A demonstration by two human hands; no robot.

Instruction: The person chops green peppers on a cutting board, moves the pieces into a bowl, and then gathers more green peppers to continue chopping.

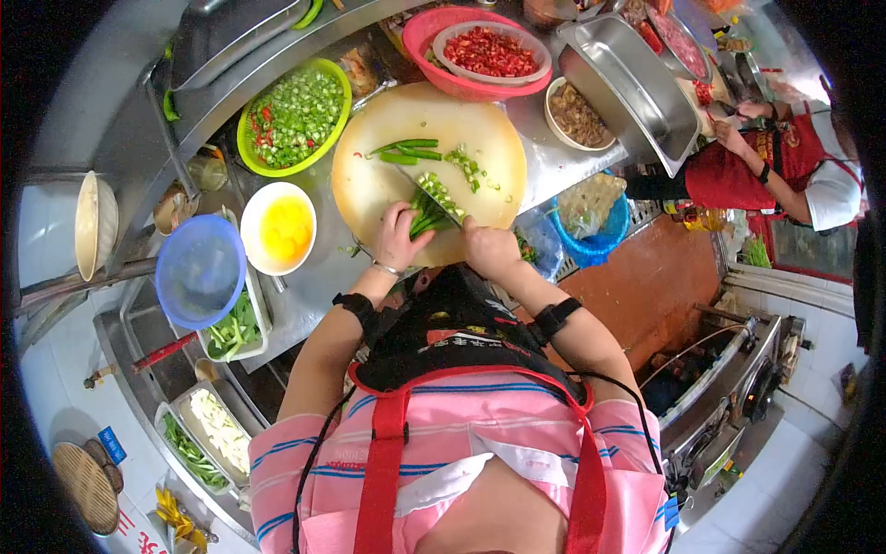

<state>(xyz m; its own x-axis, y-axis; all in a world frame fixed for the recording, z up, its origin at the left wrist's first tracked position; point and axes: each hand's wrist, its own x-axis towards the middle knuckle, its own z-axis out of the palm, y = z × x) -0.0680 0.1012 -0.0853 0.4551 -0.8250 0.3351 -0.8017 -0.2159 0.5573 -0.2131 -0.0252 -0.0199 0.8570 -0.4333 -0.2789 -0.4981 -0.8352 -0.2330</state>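
My right hand [491, 249] is closed round the handle of a knife [437, 200], whose blade lies across green peppers on the round cutting board [369, 120]. On the near side of the blade, my left hand [401, 242] presses curled fingers on a bunch of long green peppers [427, 219]. Cut green pieces [466, 168] are scattered on the board beyond the blade. A few whole green peppers [411, 151] lie farther up the board.
Around the board are a yellow-green basket of chopped green peppers [297, 115], a white bowl of yolks [285, 229], a red basin [417, 37] and a steel tray [637, 102]. A co-worker in a red apron [729, 175] works at right.
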